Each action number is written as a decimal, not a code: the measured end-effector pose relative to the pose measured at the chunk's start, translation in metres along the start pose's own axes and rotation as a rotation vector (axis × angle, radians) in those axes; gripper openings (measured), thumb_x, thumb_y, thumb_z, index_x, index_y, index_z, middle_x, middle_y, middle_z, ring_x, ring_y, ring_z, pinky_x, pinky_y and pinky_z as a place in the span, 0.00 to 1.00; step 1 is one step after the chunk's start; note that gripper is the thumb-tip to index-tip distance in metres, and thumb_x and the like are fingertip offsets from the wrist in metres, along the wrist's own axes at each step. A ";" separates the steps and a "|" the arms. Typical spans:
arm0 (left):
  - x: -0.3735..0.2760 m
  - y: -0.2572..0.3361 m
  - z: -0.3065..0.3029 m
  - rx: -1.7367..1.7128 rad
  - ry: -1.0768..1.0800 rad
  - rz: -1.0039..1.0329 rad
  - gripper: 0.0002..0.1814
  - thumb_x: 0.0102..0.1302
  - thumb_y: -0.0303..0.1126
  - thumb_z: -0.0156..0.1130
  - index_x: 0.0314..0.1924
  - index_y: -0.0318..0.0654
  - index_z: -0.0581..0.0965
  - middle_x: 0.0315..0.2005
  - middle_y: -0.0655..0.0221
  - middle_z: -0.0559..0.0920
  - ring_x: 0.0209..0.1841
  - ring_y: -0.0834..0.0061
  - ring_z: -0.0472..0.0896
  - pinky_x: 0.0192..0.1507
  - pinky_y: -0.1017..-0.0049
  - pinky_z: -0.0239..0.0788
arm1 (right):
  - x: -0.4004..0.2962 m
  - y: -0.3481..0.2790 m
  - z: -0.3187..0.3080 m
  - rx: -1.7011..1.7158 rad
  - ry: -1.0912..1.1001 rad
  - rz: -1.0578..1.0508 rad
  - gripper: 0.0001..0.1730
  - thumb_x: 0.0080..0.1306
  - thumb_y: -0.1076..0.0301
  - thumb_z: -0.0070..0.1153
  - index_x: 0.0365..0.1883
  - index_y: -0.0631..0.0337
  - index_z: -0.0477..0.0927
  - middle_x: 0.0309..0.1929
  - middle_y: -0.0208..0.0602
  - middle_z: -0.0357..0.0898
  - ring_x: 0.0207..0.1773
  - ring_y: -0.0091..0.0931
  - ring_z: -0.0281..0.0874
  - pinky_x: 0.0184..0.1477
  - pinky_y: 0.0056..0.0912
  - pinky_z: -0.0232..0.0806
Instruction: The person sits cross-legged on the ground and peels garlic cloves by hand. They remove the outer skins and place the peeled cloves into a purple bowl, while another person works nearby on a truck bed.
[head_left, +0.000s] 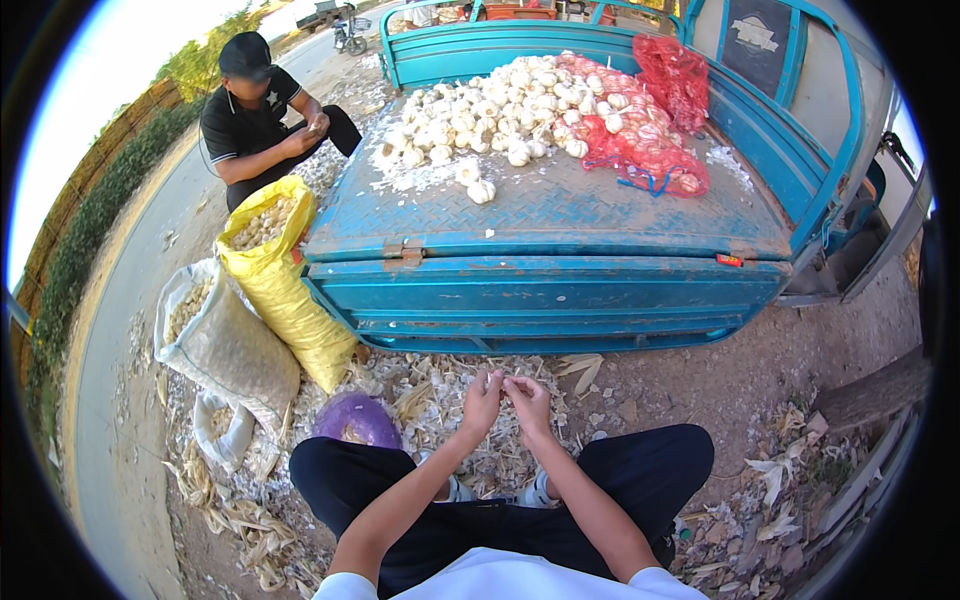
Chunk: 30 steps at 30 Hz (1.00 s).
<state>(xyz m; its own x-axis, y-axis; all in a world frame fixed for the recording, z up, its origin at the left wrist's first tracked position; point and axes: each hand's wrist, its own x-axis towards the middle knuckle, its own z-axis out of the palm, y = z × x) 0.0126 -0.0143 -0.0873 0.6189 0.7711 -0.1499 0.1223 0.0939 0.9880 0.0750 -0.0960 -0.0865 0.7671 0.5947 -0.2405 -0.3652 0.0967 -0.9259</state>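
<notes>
My left hand (481, 405) and my right hand (531, 406) meet at their fingertips above the littered ground, between my knees. Pinched between them is a small pale piece, apparently garlic, mostly covered by the fingers. In front of me, a heap of garlic bulbs (480, 112) lies on the blue truck bed (525, 225), with two loose bulbs nearer its rear edge. Left of my hands, a purple bag (360, 420) sits by my left knee. Garlic skins (502, 457) cover the ground below my hands.
A yellow woven sack (300, 300), a white woven sack (240, 345) and a small white bag (223, 431) hold cloves at left. Another person (251, 120) crouches beside the truck, hands together. Red mesh bags (671, 82) lie on the bed. A log (874, 390) lies at right.
</notes>
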 end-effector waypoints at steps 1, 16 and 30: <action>0.000 0.000 -0.001 0.021 0.004 0.016 0.14 0.75 0.41 0.52 0.41 0.38 0.75 0.22 0.75 0.74 0.23 0.87 0.69 0.23 0.81 0.59 | 0.000 0.000 0.001 0.005 -0.005 -0.010 0.08 0.66 0.68 0.61 0.41 0.63 0.82 0.36 0.28 0.83 0.37 0.17 0.78 0.37 0.20 0.66; -0.004 0.025 -0.012 -0.249 -0.167 -0.383 0.19 0.77 0.46 0.42 0.43 0.40 0.76 0.20 0.76 0.69 0.16 0.85 0.61 0.18 0.79 0.53 | -0.003 -0.010 -0.003 0.059 -0.080 0.150 0.07 0.66 0.65 0.63 0.39 0.57 0.84 0.34 0.22 0.83 0.34 0.13 0.75 0.35 0.18 0.62; -0.001 0.032 -0.015 -0.297 -0.140 -0.448 0.17 0.77 0.45 0.44 0.43 0.42 0.74 0.20 0.78 0.69 0.18 0.85 0.62 0.20 0.80 0.53 | -0.004 -0.007 0.000 0.038 -0.056 0.128 0.08 0.67 0.68 0.60 0.43 0.59 0.82 0.36 0.25 0.83 0.36 0.14 0.77 0.36 0.18 0.64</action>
<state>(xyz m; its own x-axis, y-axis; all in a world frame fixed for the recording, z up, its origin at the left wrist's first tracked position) 0.0044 -0.0031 -0.0545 0.6566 0.5255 -0.5411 0.1862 0.5823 0.7914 0.0747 -0.0990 -0.0789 0.6827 0.6479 -0.3380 -0.4789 0.0472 -0.8766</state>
